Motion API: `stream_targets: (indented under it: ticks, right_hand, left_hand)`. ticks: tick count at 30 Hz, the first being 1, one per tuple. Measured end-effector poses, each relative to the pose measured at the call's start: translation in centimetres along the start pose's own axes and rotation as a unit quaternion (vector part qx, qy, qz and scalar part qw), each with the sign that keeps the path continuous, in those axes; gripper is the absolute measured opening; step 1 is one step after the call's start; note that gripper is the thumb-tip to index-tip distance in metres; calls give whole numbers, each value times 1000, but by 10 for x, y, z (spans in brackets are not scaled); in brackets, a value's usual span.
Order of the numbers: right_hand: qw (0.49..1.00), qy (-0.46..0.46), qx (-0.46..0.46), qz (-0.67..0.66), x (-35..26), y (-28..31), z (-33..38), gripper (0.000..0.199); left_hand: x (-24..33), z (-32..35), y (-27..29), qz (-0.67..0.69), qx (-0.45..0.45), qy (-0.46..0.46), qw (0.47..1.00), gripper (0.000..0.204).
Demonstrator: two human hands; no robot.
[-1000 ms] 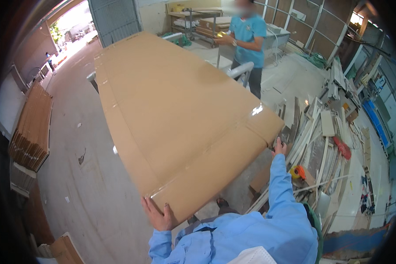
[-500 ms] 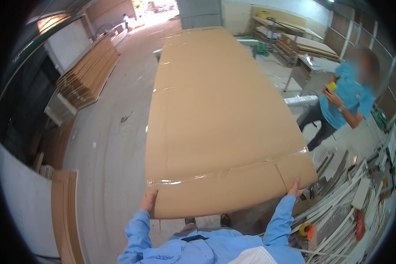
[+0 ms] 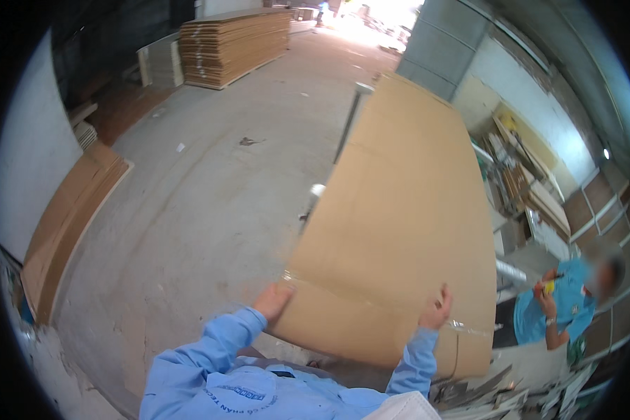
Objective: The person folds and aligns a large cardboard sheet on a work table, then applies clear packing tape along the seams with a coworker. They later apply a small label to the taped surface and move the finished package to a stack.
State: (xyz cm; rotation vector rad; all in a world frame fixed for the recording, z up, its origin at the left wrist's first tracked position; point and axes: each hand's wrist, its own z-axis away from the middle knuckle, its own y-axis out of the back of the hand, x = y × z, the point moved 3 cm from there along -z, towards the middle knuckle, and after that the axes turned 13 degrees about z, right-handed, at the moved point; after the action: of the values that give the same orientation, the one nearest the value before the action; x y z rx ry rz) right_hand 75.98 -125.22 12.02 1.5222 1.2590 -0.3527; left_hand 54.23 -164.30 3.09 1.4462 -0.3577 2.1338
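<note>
A long, flat package wrapped in brown cardboard stretches away from me, with strips of clear tape across its near part. My left hand is closed around its left edge near the close corner, just beside a taped strip; the fingers underneath are hidden. Over the package's top face, near the right-hand tape, my right hand has come off the edge. Its index finger points up and the others are loosely bent, with nothing visible in them.
A person in a blue shirt stands right of the package, holding something small and yellow. Stacked cardboard sheets sit at the far left. More cardboard leans on the left wall. Loose strips lie at the lower right.
My right hand has left the package's right corner and moved inward over its top. The view has swung left, so the package slants rightward. My left hand stays at the left edge.
</note>
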Motion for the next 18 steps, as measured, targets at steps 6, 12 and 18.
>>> stream_targets:
  ticks: [6, 12, 18]
  right_hand:
    - [945, 234, -75, 215, -141, -231, -53, 44]
    - [885, 93, -68, 451, -141, -344, -77, 42]
    - [877, 64, 1, 476, -136, -352, -70, 36]
  left_hand:
    - [-48, 17, 65, 71, -108, -71, 989, 67]
    - [-98, 14, 299, -2, -47, 83, 995, 48]
    - [-77, -52, 449, 139, 149, 39, 978, 38]
